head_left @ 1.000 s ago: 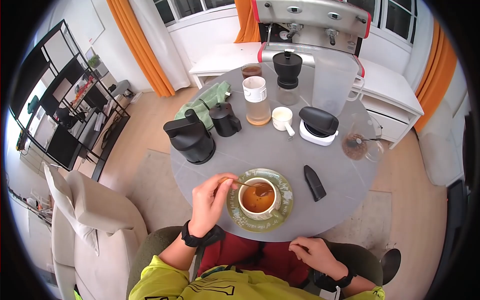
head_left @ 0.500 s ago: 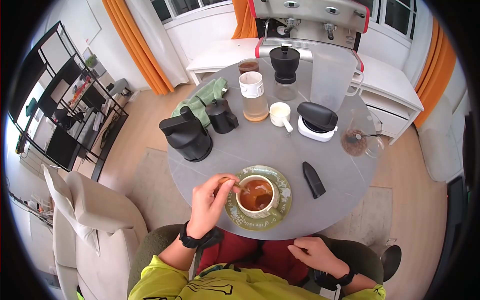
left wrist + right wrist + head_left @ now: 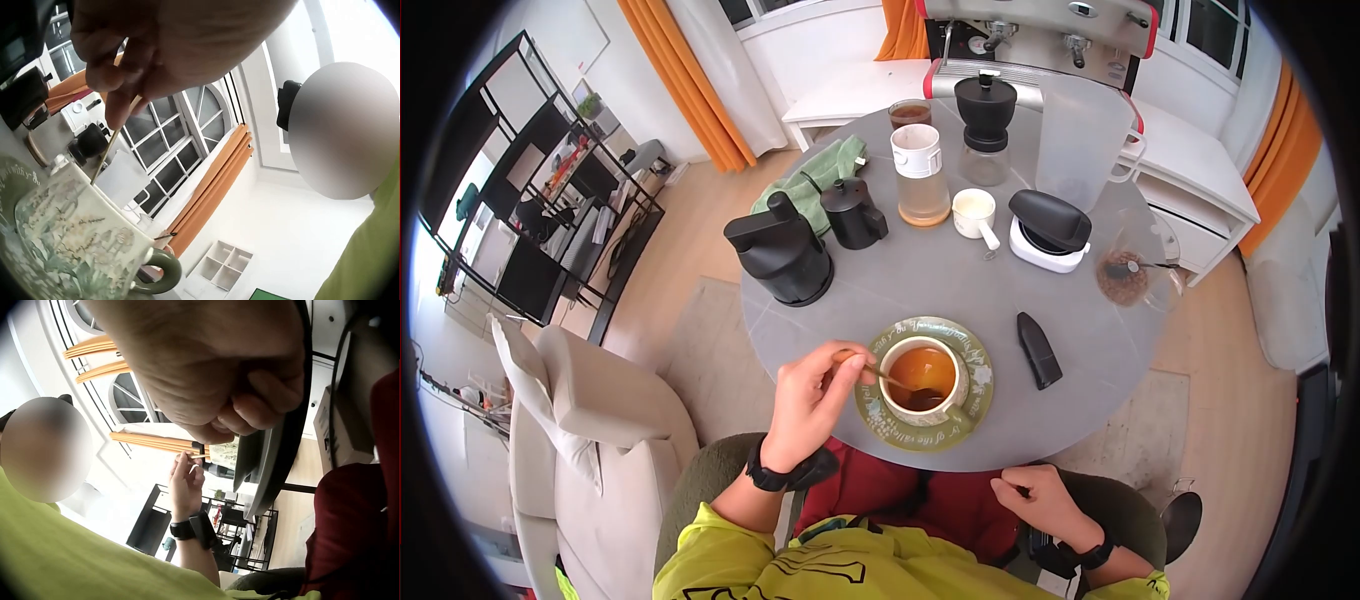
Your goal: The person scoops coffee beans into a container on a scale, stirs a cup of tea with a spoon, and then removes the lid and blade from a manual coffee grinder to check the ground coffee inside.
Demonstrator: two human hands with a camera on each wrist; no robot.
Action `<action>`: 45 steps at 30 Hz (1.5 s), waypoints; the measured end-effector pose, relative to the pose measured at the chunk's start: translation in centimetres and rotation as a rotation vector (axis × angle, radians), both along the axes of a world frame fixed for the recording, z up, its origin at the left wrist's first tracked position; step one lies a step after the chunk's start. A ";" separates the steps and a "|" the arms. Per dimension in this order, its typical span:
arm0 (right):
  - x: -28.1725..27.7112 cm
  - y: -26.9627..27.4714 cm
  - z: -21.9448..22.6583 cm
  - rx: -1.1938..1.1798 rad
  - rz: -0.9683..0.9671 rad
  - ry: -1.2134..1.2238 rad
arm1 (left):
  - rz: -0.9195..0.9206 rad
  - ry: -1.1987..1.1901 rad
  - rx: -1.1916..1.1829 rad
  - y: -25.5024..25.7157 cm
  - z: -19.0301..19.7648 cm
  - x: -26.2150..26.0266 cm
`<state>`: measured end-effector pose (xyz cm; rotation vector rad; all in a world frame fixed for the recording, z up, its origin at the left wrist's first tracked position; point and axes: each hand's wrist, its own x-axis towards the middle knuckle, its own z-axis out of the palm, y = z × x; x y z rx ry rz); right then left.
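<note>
spoon (image 3: 887, 377): pinched narrowly by our left hand (image 3: 806, 402)
cup (image 3: 78, 231): right of the grip; we judge stirring underway
rim (image 3: 920, 340): next turn needs clearance

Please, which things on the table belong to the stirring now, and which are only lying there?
In the stirring:
- spoon, pinched by the left hand
- cup with brown liquid
- green plate under it

Seemingly just lying about:
- green cloth
- long black object
- large translucent pitcher
- small white cup
</note>
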<state>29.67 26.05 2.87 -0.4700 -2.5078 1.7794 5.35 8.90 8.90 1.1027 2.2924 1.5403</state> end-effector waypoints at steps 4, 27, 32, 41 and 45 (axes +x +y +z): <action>0.0 -0.1 0.0 0.000 0.006 0.005 | -0.014 -0.104 -0.027 0.6 -0.2 0.1; -0.4 -0.3 -0.3 0.029 0.021 0.012 | -0.032 0.120 0.095 0.7 -1.3 -0.5; -0.4 -0.2 -0.5 0.039 0.024 0.005 | 0.044 0.278 -0.022 -0.3 -0.5 -0.9; -0.4 -0.3 -0.7 0.051 0.027 0.000 | -0.045 -0.026 -0.001 -0.3 -1.1 -1.3; -0.4 -0.3 -0.8 0.059 0.021 0.007 | -0.025 -0.061 0.046 0.5 -1.3 -1.1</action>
